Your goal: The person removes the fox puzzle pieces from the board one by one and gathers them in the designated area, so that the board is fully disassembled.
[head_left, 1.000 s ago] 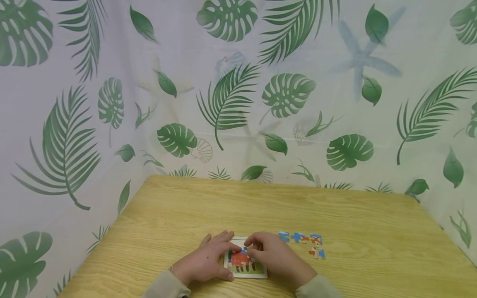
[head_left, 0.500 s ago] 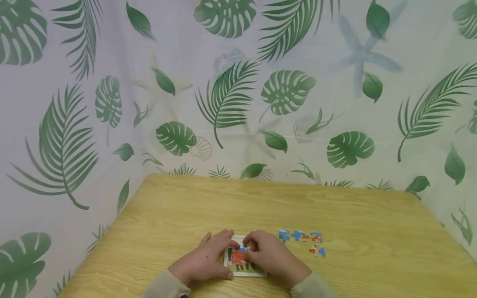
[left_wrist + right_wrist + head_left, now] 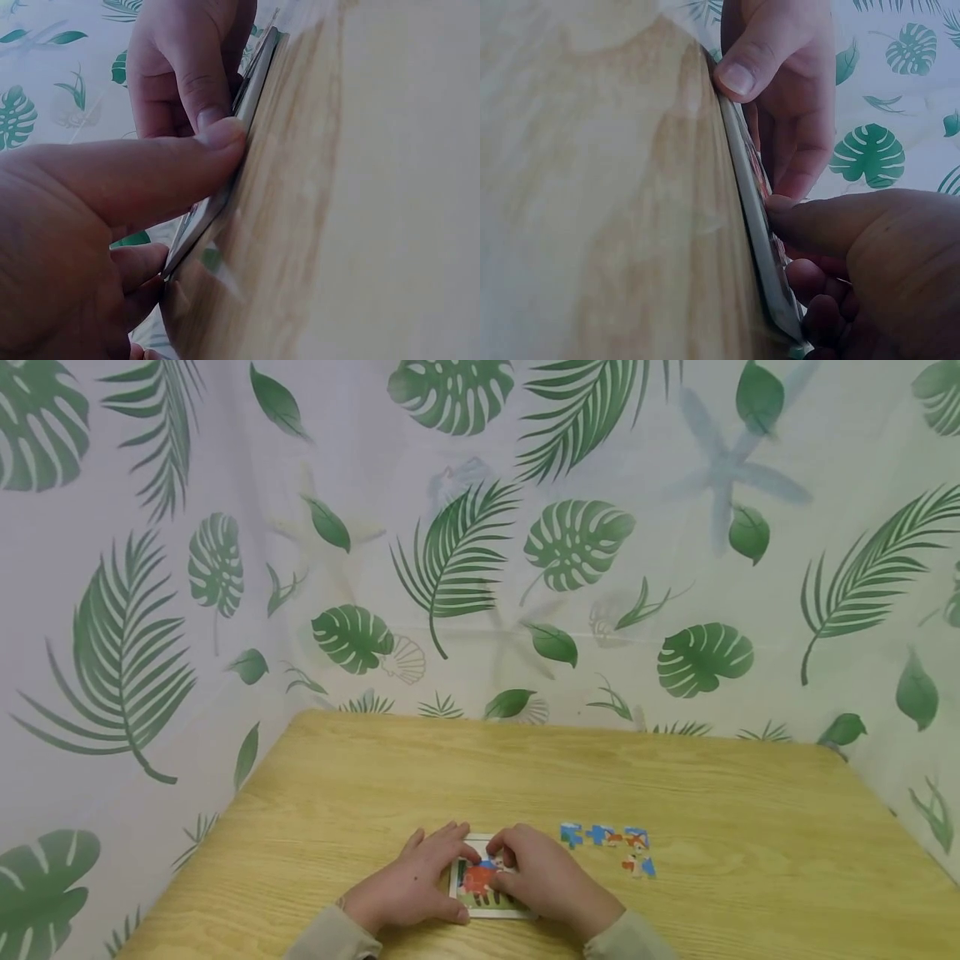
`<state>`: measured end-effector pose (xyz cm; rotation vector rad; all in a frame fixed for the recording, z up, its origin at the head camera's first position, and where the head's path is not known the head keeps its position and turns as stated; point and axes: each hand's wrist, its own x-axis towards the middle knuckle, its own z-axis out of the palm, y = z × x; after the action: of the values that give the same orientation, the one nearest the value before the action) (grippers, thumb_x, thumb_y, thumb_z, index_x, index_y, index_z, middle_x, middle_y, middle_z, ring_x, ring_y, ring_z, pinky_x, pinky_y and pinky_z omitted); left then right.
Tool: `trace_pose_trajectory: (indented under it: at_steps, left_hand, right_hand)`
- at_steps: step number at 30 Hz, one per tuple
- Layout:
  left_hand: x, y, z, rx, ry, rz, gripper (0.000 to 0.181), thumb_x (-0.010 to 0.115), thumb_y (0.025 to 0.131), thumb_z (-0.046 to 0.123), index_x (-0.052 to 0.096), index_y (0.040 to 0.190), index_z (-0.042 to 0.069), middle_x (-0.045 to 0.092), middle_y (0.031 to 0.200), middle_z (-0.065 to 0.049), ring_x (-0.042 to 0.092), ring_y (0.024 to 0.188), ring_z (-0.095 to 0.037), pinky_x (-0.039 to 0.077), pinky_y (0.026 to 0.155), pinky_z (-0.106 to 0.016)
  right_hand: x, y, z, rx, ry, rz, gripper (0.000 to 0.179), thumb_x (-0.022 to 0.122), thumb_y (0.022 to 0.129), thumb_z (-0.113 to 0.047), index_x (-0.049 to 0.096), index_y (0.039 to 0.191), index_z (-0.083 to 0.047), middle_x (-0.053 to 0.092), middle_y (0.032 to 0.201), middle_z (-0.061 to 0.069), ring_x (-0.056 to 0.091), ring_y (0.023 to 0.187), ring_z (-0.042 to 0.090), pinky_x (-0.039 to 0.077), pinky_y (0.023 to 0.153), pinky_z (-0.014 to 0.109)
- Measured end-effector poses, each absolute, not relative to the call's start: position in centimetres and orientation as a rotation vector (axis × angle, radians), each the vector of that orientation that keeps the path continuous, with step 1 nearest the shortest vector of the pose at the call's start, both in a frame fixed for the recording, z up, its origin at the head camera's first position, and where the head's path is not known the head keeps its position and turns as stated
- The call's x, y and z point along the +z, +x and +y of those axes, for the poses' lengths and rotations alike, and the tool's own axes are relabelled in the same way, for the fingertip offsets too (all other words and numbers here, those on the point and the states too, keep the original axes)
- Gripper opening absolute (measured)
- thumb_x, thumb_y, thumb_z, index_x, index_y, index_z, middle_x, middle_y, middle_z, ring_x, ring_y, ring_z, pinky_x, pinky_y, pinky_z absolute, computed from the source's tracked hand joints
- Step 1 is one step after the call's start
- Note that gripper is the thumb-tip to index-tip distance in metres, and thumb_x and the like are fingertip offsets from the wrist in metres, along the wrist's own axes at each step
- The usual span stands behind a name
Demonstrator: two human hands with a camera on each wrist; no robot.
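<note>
A small jigsaw puzzle board (image 3: 491, 913) with a white border lies flat near the table's front, showing a red shape on blue and green. My left hand (image 3: 412, 881) holds it at the left, thumb on the near edge and fingers spread toward the far edge. The right hand (image 3: 551, 881) covers the board's right part. Its thumb (image 3: 810, 217) bears on the picture while the index finger curls toward it, pinching a puzzle piece (image 3: 498, 863) mostly hidden by the fingers. In the left wrist view, the board's pale edge (image 3: 214, 210) runs under the left thumb.
Several loose puzzle pieces (image 3: 636, 839), blue with orange and white, lie right of the board beyond the right hand. The wood-grain table (image 3: 375, 777) reaches back to a white curtain (image 3: 480, 568) printed with green leaves, which also hangs at the left.
The right hand has shifted slightly left over the board, its thumb now reaching onto the red part. The left hand keeps its place, and the loose pieces lie as before.
</note>
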<state>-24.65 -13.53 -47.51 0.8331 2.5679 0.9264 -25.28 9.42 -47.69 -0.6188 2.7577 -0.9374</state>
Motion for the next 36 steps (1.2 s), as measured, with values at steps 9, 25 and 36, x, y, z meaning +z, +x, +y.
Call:
trace_pose_trajectory:
  at_steps: [9,25,36]
  left_hand:
    - [-47.51,-24.65,-13.52,0.93,0.84,2.563,0.054,0.086,0.079,0.033,0.063,0.127,0.023,0.027,0.165,-0.009,0.016,0.153,-0.029,0.001,0.119,-0.062]
    - [-47.3,-24.69,-13.35,0.895,0.842,2.585,0.053,0.087,0.079,0.033,0.062,0.125,0.025,0.028,0.164,-0.01,0.017,0.153,-0.03,0.003,0.119,-0.062]
    - [-47.46,-24.71,-13.45,0.899,0.841,2.57,0.054,0.087,0.08,0.034,0.06,0.126,0.026,0.026,0.165,-0.01,0.016,0.153,-0.03,0.002,0.119,-0.062]
  right_hand:
    - [-47.57,-25.23,9.39,-0.944,-0.628,2.76,0.025,0.077,0.087,-0.019,0.068,0.108,-0.011,0.053,0.082,-0.003,0.049,0.07,0.014,0.042,0.063,0.033]
    - [-47.33,-25.06,9.56,-1.062,-0.589,2.738,0.03,0.083,0.085,-0.019,0.063,0.107,-0.016,0.058,0.093,-0.004,0.054,0.084,0.015,0.048,0.077,0.04]
    - [-47.94,-25.13,9.82,-1.19,-0.571,2.694,0.02,0.075,0.091,-0.015,0.07,0.11,-0.015,0.06,0.09,-0.006,0.055,0.077,0.013,0.048,0.07,0.032]
